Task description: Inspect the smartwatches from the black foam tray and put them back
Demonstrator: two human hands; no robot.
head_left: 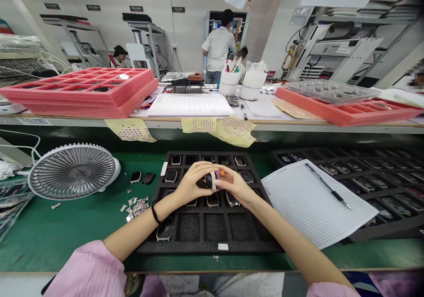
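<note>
Both my hands meet over a black foam tray (212,233) on the green mat. My left hand (192,183) is closed around a small watch body (211,180) with a dark screen. My right hand (234,184) pinches the same watch body from the right, with something small, purple and orange at its fingertips. Several more watch bodies (164,229) lie in the tray's compartments, mostly in the far rows. A black band circles my left wrist.
A white desk fan (73,171) stands at left, with two loose watch bodies (141,177) and paper scraps (135,205) beside it. A gridded sheet with a pen (327,190) covers another tray (391,173) at right. Red trays (82,89) sit on the shelf. People work behind.
</note>
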